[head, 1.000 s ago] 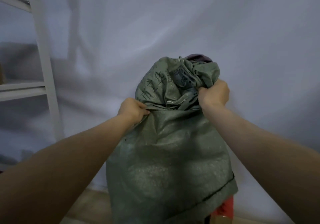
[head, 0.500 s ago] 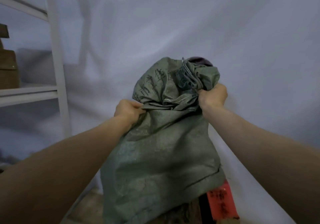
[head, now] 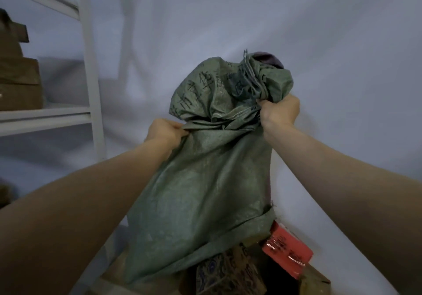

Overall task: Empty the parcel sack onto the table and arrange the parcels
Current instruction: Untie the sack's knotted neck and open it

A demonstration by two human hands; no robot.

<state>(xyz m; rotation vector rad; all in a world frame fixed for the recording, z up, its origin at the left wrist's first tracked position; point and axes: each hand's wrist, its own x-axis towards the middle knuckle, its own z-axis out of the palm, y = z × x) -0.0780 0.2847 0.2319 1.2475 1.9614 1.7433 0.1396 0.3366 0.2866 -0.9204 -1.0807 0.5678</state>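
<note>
Green woven parcel sack (head: 205,180) hangs upended, left hand (head: 163,132) and right hand (head: 279,112) clenched on its bunched bottom, red parcel (head: 286,249) and patterned box (head: 226,272) spilling below the grip, and a jerk could tumble them off the edge.

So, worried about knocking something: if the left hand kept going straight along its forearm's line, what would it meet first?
The left hand already grips the green woven sack; pushing on, it would likely press into its bunched top.

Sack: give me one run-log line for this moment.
sack: upended, mouth down | left hand, right hand: gripping bunched upper end | red parcel, patterned box: out below mouth
</note>
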